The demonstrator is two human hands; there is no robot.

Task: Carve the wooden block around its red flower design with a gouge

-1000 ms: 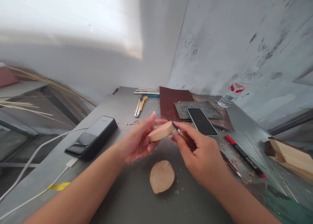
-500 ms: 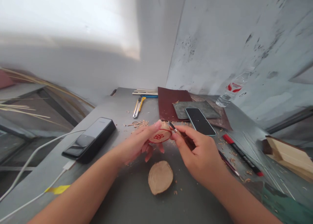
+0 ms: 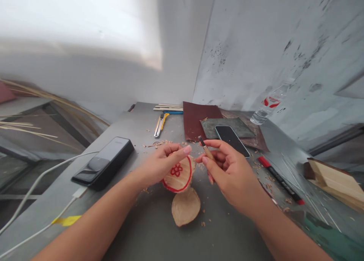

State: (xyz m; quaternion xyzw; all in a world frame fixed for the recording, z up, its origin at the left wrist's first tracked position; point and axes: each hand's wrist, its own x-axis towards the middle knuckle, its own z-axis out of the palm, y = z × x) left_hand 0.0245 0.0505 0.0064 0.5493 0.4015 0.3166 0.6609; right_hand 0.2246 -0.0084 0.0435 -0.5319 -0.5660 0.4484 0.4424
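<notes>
Wooden disc [image 3: 179,177] lower, below left-hand grip [image 3: 163,166]

A scuffed white wall [image 3: 250,52] meets a plainer, brightly lit one [image 3: 85,33] behind a grey worktable [image 3: 136,128].

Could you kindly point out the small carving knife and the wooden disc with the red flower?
Small carving knife [image 3: 207,151]: head view, on its wooden handle.
Wooden disc [image 3: 176,170]: head view, on the red flower.

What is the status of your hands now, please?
Left hand holds wooden disc, red flower design showing. Right hand grips small carving knife. Second wooden disc on table below; phone beyond right hand.
</notes>
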